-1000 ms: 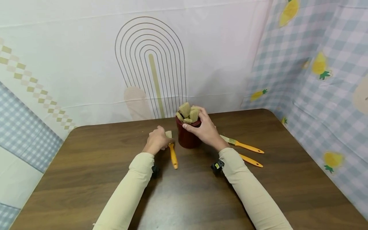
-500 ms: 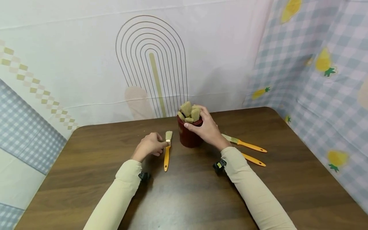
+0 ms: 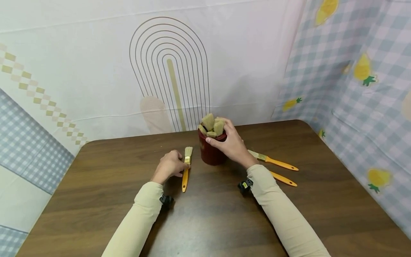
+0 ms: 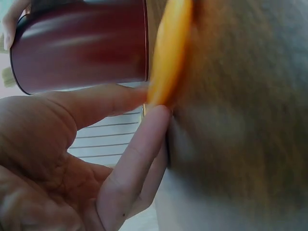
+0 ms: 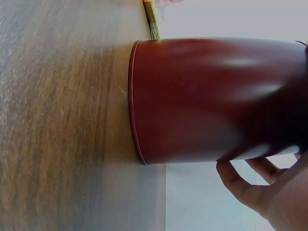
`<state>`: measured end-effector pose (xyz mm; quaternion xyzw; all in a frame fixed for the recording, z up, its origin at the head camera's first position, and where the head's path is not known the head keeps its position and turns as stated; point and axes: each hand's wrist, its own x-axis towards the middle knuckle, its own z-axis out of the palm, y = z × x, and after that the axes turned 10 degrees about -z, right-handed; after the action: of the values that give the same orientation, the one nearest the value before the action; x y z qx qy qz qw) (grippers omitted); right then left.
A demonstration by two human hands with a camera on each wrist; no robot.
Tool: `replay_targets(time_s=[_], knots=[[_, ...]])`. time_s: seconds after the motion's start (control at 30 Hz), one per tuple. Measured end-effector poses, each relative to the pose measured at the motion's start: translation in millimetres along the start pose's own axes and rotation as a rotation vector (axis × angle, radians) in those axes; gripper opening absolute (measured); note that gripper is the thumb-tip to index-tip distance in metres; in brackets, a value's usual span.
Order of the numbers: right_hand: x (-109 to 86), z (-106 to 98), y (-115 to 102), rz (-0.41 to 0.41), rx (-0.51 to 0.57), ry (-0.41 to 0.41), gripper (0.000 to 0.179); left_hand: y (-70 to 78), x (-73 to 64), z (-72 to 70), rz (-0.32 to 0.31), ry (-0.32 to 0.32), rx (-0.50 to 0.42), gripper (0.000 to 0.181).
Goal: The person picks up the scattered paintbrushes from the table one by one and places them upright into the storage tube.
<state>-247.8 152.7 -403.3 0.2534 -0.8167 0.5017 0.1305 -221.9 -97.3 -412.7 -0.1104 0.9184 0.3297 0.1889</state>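
In the head view a paintbrush (image 3: 184,181) with an orange handle and pale bristles lies on the table, bristles pointing away. The thumb and fingers of my left hand (image 3: 169,166) pinch its handle just below the ferrule. The left wrist view shows the thumb and a fingertip meeting at the orange handle (image 4: 168,53). To the right stands a dark red cylindrical container (image 3: 210,154), with several brushes (image 3: 208,123) upright in it, bristles up. My right hand (image 3: 232,144) grips the container near its rim, thumb in front; some of its fingers are hidden behind.
Right of the container, two more orange-handled paintbrushes lie on the table, a farther one (image 3: 280,164) and a nearer one (image 3: 283,179), partly covered by the right arm. A fabric-covered wall (image 3: 250,71) rises behind the wooden table (image 3: 212,217).
The lying paintbrush has turned, its handle end swinging left. My left hand drew back to the left, then moved in to pinch the handle lower down. The right hand stays on the container.
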Motion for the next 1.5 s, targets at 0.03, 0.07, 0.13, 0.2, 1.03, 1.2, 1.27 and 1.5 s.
replay_targets(time_s=[0.03,0.07,0.13,0.2,1.03,1.2,1.27,1.5], knots=[[0.0,0,0,0.0,0.001,-0.001,0.075,0.6,-0.7,-0.2,0.007,0.001,0.021,0.024],[0.0,1,0,0.002,0.002,0.0,0.074,1.0,-1.2,-0.5,0.014,0.001,0.044,0.021],[-0.1,1,0,0.002,0.004,0.0,0.074,0.9,-1.8,-1.2,0.023,-0.006,0.08,0.026],[-0.5,1,1,0.001,0.005,0.001,0.074,0.2,-1.7,-0.7,0.031,-0.011,0.114,0.032],[-3.8,-3,3,0.005,0.001,0.005,0.074,41.3,-47.6,-54.4,0.437,0.166,-0.226,0.025],[-2.0,-3,2,-0.001,0.001,0.001,0.074,60.9,-63.2,-67.9,0.578,0.254,-0.351,0.024],[-1.5,-2,1,-0.001,0.003,0.004,0.074,67.9,-67.1,-71.6,0.634,0.294,-0.397,0.023],[-0.9,0,0,-0.008,0.004,0.0,0.073,81.8,-67.9,-73.2,0.739,0.362,-0.473,0.026]])
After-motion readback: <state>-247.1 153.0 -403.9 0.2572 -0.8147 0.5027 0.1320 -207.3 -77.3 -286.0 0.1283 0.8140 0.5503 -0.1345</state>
